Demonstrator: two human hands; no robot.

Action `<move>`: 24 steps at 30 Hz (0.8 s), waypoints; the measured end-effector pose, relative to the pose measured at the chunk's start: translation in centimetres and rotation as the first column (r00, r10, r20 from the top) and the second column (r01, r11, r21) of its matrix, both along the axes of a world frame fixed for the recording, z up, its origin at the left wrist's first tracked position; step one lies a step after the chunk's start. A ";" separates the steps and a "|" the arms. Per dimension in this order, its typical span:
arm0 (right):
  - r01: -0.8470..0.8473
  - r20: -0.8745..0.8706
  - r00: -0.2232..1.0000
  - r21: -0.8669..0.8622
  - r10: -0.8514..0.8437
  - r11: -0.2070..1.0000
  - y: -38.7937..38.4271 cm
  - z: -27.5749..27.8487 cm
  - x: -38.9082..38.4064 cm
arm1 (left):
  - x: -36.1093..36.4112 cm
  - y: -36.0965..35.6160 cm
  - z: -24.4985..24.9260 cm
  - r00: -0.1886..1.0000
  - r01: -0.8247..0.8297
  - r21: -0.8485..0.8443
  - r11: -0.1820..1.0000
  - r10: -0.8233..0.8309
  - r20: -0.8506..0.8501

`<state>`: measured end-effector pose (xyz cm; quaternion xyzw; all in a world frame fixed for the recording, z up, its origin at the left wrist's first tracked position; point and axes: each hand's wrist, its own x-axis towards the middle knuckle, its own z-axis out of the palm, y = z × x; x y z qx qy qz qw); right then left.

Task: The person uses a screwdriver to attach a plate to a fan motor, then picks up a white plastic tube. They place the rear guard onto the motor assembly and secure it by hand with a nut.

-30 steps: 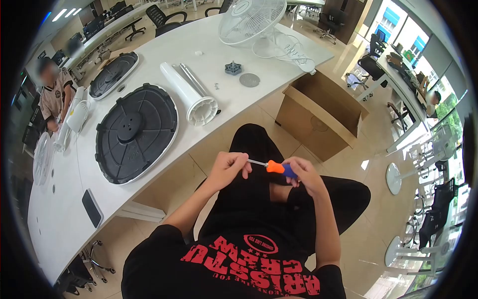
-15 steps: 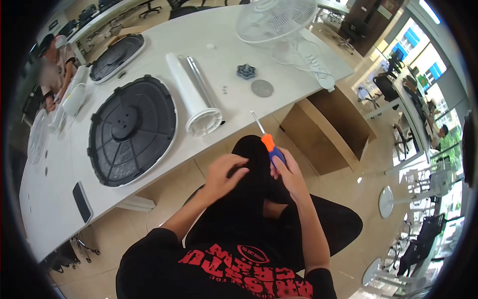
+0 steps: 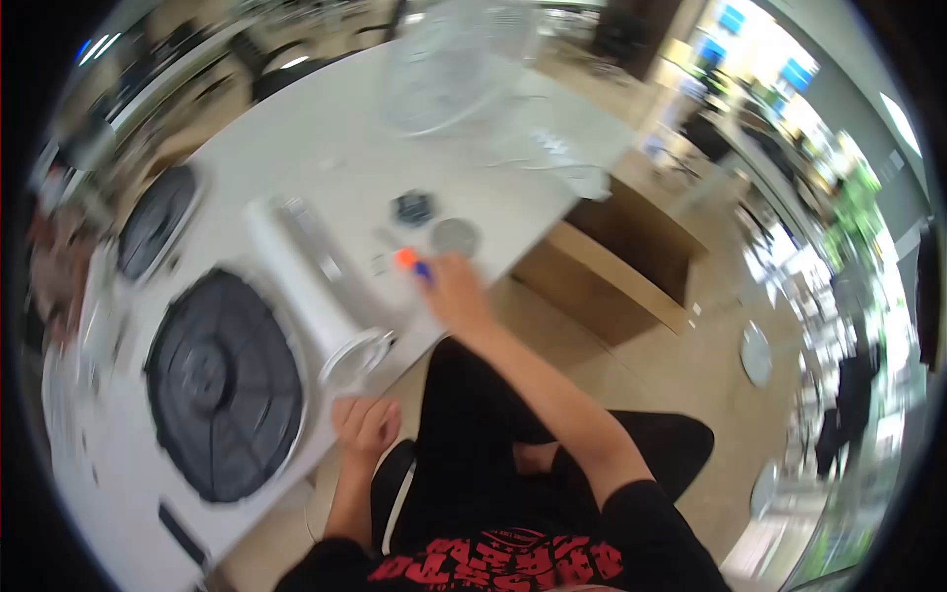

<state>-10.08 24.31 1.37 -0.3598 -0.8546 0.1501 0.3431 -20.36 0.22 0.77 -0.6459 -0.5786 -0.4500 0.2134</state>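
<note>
My right hand (image 3: 457, 296) grips a screwdriver with an orange and blue handle (image 3: 406, 259) over the white table, its shaft blurred. Close to its tip are some tiny parts (image 3: 379, 263), too small to name. Beyond the hand lie a grey round disc (image 3: 455, 237) and a dark, lobed knob (image 3: 413, 207). My left hand (image 3: 365, 424) is curled into a loose fist at the table's front edge, with nothing visible in it. Just above it lies a white tube-shaped stand part (image 3: 301, 271), with a shiny metal pole (image 3: 314, 237) alongside.
Large black ribbed round bases (image 3: 227, 385) lie at the left of the table (image 3: 345, 128). A white fan (image 3: 454, 69) stands at the back. An open cardboard box (image 3: 612, 276) sits on the floor to the right. Near the front-left edge is a phone (image 3: 182, 533).
My right hand has carried the screwdriver forward and left, from above my lap to over the table. My left hand has moved down-left and its fingers have curled in. The view has turned and blurred.
</note>
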 end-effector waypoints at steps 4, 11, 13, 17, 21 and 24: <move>0.023 -0.067 0.997 -0.099 -0.030 0.995 -0.3 0.2 -1.3 | 0.4 0.2 -1.1 0.996 -0.075 -0.027 0.997 0.074 -0.056; -0.064 -0.156 0.986 -0.041 0.057 0.997 -0.3 -0.1 -0.1 | 0.8 1.8 -0.8 0.987 -0.095 0.066 0.993 0.103 -0.124; -0.077 -0.160 0.985 -0.051 0.068 0.996 -0.4 0.1 0.1 | 0.8 1.7 -1.1 0.979 -0.085 0.076 0.993 0.098 -0.176; -0.097 -0.156 0.984 -0.078 0.084 0.992 -0.3 0.4 0.3 | 1.0 1.9 -1.0 0.974 -0.084 0.068 0.994 0.097 -0.207; -0.103 -0.160 0.983 -0.072 0.090 0.992 -0.3 -0.2 0.4 | 1.3 2.1 -0.7 0.970 -0.083 0.065 0.994 0.096 -0.222; -0.087 -0.167 0.983 -0.058 0.076 0.994 -0.3 -0.4 0.4 | 1.3 2.2 -0.7 0.968 -0.084 0.051 0.995 0.093 -0.233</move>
